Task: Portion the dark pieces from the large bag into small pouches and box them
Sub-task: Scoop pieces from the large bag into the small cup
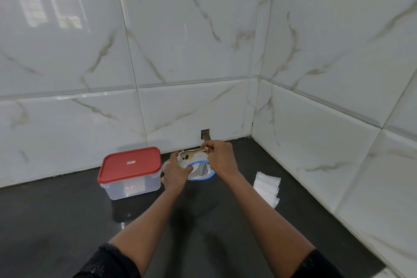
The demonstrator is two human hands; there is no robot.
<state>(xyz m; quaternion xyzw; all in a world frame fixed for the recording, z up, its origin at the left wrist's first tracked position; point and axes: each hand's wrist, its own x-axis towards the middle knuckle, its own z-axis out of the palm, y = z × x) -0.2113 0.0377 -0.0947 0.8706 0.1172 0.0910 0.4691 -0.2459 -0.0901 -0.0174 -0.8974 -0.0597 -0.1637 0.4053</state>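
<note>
- Your right hand (pixel 220 157) pinches the handle of a wooden spoon (pixel 194 152), whose bowl carries dark pieces (pixel 186 156).
- Your left hand (pixel 176 172) grips a small pouch (pixel 181 157) under the spoon, fingers curled round it.
- Just behind your hands, the blue-rimmed large bag (pixel 200 170) sits open on the dark worktop (pixel 67 221).
- From the bag, the red-lidded box (pixel 133 185) lies at 9 o'clock and the spare pouches (pixel 267 185) at 4 o'clock.

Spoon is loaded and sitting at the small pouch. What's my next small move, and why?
Probably tip the spoon so the dark pieces slide into the small pouch. The right hand holds it with its bowl at the pouch mouth, the left hand grips the pouch over the large bag, and the box has its red lid on, so boxing waits.
</note>
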